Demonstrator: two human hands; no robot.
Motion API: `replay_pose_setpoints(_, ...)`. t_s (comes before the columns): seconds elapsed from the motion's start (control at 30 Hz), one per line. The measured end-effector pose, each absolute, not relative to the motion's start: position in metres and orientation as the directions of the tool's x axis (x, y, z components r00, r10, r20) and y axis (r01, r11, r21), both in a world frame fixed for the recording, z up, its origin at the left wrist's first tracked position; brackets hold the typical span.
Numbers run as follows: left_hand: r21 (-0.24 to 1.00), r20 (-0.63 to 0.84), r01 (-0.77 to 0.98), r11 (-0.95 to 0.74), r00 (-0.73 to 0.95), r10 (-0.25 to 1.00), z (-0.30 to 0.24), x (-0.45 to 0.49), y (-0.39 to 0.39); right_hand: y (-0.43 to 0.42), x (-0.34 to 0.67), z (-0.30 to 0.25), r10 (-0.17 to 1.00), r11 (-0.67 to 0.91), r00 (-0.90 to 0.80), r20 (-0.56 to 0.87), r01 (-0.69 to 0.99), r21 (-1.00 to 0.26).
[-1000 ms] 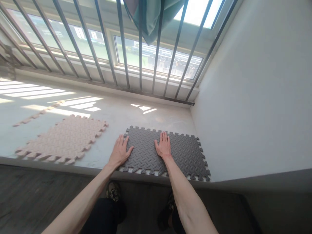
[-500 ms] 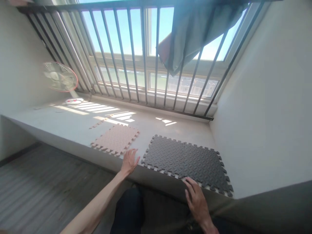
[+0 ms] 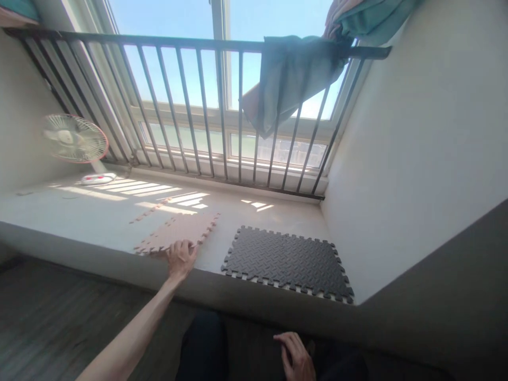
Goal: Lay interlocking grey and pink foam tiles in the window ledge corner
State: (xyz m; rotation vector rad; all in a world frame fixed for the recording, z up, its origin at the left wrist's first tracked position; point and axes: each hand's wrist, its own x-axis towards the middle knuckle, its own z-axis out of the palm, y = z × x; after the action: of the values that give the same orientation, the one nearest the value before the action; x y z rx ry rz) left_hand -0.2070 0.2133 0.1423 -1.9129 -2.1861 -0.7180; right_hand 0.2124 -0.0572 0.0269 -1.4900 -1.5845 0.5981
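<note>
My left hand reaches to the near edge of a pink foam puzzle mat on the pale ledge, fingers curled over the mat's front corner. To its right lie two dark grey foam mats joined side by side, close to the right wall. My right hand hangs low by my dark trousers, below the ledge, fingers loosely bent with nothing in them. A thin pink edge strip lies just behind the pink mat.
A small fan stands at the back left of the ledge. A metal railing runs in front of the window, with a teal cloth draped over it. A white wall closes the right side. Dark wood floor lies below.
Both hands left the grey mats. My left hand moved left and took hold of the pink mat's near edge. My right hand dropped below the ledge. The view rose and pulled back.
</note>
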Motion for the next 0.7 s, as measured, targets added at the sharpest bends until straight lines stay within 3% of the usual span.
replay_pose_setpoints(0.1, 0.317, 0.492, 0.946, -0.066, -0.105, 0.865, 0.161, -0.15, 0.183, -0.031, 0.181, 0.061, 0.98, 0.123, 0.092, 0.177, 0.417, -0.901)
replay_pose_setpoints(0.2, 0.408, 0.49, 0.887, -0.217, -0.012, 0.871, 0.159, -0.088, 0.136, 0.01, 0.146, 0.085, 0.987, -0.018, 0.158, 0.005, 0.144, -0.989)
replay_pose_setpoints(0.33, 0.501, 0.433, 0.783, -0.368, 0.142, 0.89, 0.129, -0.023, 0.075, 0.056, 0.118, 0.09, 0.946, -0.213, 0.184, -0.267, -0.269, -0.939)
replay_pose_setpoints(0.43, 0.548, 0.371, 0.708, -0.446, 0.272, 0.888, 0.107, -0.004, 0.048, 0.069, 0.124, 0.084, 0.907, -0.185, 0.306, -0.29, -0.328, -0.926)
replay_pose_setpoints(0.5, 0.572, 0.39, 0.704, -0.422, 0.219, 0.894, 0.099, -0.009, 0.045, 0.071, 0.14, 0.082, 0.878, -0.176, 0.38, -0.292, -0.309, -0.934)
replay_pose_setpoints(0.6, 0.638, 0.388, 0.744, -0.201, -0.084, 0.918, 0.096, -0.032, 0.064, 0.071, 0.175, 0.085, 0.868, -0.152, 0.42, -0.264, -0.283, -0.947)
replay_pose_setpoints(0.7, 0.784, 0.121, 0.617, 0.072, -0.267, 0.956, 0.09, -0.053, 0.101, 0.073, 0.206, 0.094, 0.894, -0.111, 0.396, -0.207, -0.25, -0.962)
